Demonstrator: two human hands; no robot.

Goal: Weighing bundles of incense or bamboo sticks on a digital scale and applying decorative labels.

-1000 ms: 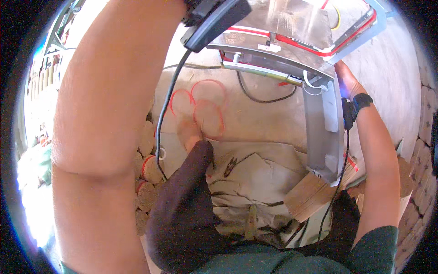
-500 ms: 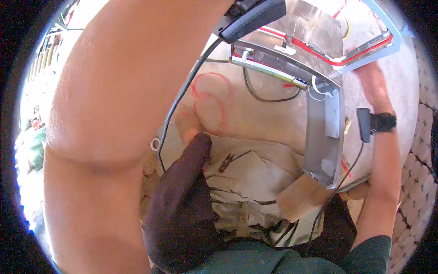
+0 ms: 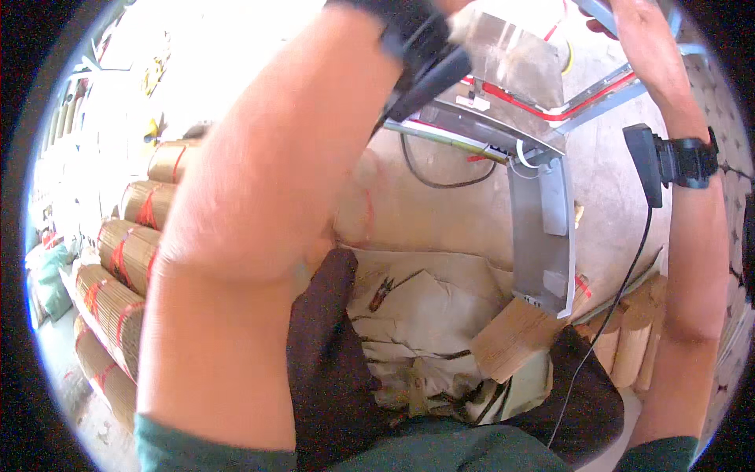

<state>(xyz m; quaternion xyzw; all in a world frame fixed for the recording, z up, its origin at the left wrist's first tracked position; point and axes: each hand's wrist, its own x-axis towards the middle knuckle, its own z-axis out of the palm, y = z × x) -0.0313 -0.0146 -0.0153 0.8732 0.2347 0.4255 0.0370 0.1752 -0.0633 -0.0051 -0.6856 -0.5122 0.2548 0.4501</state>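
Both my arms reach forward to a grey-blue metal frame (image 3: 602,106) lined with a red strip. At the top edge my right hand (image 3: 635,17) is wrapped round a bar of that frame, its fingertips showing past the bar. Of my left hand (image 3: 456,5) only a sliver shows at the top, beyond the dark wrist strap; its fingers are out of the picture. Between my arms stands an open sheet-metal channel (image 3: 541,236), with a white cable loop near its upper corner. A brownish metal panel (image 3: 511,51) lies at the far side.
A small clamp-like tool (image 3: 382,293) rests on the pale cloth (image 3: 440,315) between my legs. Beside it lies a brown board piece (image 3: 515,338). Bundled brown rolls tied with red string (image 3: 130,252) are stacked at left. A black cable (image 3: 602,330) hangs from my right wrist device.
My right hand has moved forward, up along the frame to its far bar. My left arm has swung to the right, uncovering the stacked rolls. The metal channel appears slightly further left.
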